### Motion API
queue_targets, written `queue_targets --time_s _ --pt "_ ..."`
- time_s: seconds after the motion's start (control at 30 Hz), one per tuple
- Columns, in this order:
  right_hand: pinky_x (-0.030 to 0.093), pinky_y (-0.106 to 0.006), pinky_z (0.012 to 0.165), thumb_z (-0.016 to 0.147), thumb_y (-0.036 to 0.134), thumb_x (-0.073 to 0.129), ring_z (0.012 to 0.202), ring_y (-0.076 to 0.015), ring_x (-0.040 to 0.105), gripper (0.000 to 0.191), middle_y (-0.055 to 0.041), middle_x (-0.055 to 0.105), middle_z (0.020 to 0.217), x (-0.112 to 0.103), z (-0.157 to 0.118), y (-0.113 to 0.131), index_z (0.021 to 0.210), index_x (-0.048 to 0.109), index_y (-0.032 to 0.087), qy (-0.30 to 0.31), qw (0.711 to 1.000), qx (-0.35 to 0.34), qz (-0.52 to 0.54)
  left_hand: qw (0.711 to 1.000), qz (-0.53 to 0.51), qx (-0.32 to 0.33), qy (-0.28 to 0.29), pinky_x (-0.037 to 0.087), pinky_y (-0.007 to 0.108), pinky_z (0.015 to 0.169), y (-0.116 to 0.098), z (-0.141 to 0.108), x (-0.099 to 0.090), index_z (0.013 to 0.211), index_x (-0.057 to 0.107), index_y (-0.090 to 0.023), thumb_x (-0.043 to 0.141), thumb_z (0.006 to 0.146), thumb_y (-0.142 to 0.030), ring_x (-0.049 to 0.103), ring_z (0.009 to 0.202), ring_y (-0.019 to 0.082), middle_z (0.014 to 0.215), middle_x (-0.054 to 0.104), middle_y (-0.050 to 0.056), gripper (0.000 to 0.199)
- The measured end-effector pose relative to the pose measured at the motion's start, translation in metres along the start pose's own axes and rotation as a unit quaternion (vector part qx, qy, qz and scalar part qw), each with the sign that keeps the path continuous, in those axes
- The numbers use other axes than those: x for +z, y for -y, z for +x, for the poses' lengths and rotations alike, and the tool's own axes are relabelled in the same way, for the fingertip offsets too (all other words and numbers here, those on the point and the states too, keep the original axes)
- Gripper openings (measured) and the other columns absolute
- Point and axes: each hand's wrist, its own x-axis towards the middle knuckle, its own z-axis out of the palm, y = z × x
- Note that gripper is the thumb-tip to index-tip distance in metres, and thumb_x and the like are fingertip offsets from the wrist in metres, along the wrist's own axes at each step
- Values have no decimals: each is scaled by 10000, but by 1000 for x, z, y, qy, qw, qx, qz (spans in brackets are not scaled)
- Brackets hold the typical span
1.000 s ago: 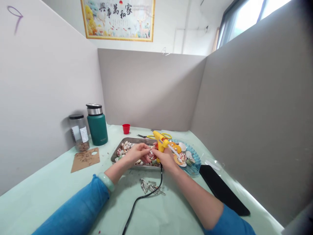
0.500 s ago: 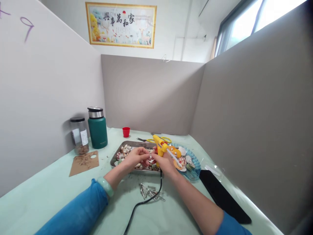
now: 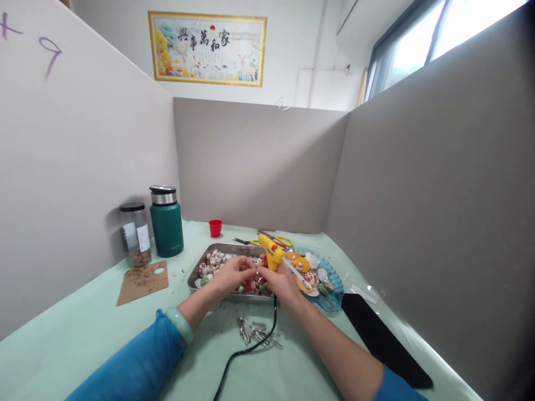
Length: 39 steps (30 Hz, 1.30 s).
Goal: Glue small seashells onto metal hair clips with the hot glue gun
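Observation:
Over a metal tray (image 3: 193, 277) of small seashells (image 3: 215, 258), my two hands meet at the fingertips. My left hand (image 3: 234, 274) is pinched closed; whatever tiny thing is between the fingers is too small to name. In my right hand (image 3: 282, 283) is a yellow hot glue gun (image 3: 271, 253), a white glue stick (image 3: 297, 270) jutting from its back toward the right. The thumb and forefinger of that hand reach to the left fingertips. Its black cord (image 3: 239, 353) runs down past a small pile of metal hair clips (image 3: 251, 332).
A blue plate (image 3: 335, 284) of larger shells stands right of the tray, near a black flat object (image 3: 382, 340). Behind lie yellow-handled scissors (image 3: 284, 241) and a red cup (image 3: 215, 228). At left are a green bottle (image 3: 166, 228), a jar (image 3: 136, 236) and brown card (image 3: 144, 283).
The camera view has tilted up slightly, so most things sit a little lower. My hands stay together over the tray, and the glue gun has tipped slightly left.

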Motion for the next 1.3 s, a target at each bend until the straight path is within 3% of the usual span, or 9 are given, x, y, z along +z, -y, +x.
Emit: queue_targets --time_s 0.43,0.6,0.73,0.8,0.97,1.07,1.17,1.23,1.3 --pt "455 -226 466 624 287 669 531 -111 536 361 36 551 659 1 -2 3 933 520 175 -20 1000 15 18 1000 -25 0 -15 474 247 511 -7 -4 4 804 500 -152 743 613 -362 609 488 142 525 634 10 374" --pt "418 -218 427 698 365 617 495 -106 502 289 33 531 619 -2 1 -2 899 527 178 -15 997 26 -77 991 -72 25 -111 482 259 485 -2 2 0 763 525 -140 721 619 -391 600 472 137 600 639 23 350" --pt "396 -220 412 720 367 583 464 -110 484 236 42 505 555 -2 3 -2 843 510 180 18 989 51 -140 961 -148 56 -228 462 237 463 1 3 -8 790 512 -146 696 644 -387 564 457 108 637 637 12 337" --pt "383 -225 403 705 363 591 453 -112 475 258 49 497 556 -2 3 -2 861 499 180 26 987 62 -145 952 -170 67 -247 434 218 445 1 3 -10 783 518 -147 697 648 -383 531 437 87 637 624 -2 325" --pt "447 -249 485 637 244 588 567 -129 534 253 7 557 736 -3 5 -3 864 498 179 13 993 39 -108 976 -158 49 -142 453 244 537 -1 0 -10 755 604 -132 752 610 -352 564 535 105 735 656 40 302" --pt "497 -273 556 617 204 576 680 -159 581 297 -28 585 890 -5 8 -4 906 509 184 35 996 36 -78 991 -102 41 -69 470 291 755 -3 -2 -10 655 651 -127 774 583 -301 626 878 205 968 674 118 225" --pt "508 -284 573 684 213 540 726 -177 596 318 -34 602 907 -5 9 -4 1000 507 191 52 991 38 -119 996 -70 57 -22 395 285 915 -3 -3 -11 598 662 -145 766 594 -274 510 1154 248 984 678 126 166" --pt "510 -301 629 736 223 516 779 -188 605 326 -38 616 920 -4 7 -3 1061 504 195 53 980 15 -190 996 -74 44 -3 409 298 880 -1 -2 -12 614 666 -149 761 604 -295 562 1060 244 855 689 106 174" --pt "495 -329 734 773 239 508 873 -209 604 318 -56 628 968 -2 5 -2 1089 514 197 58 957 -30 -283 996 -83 21 3 435 295 782 1 -1 -12 641 673 -138 774 589 -306 615 828 207 741 676 76 202"
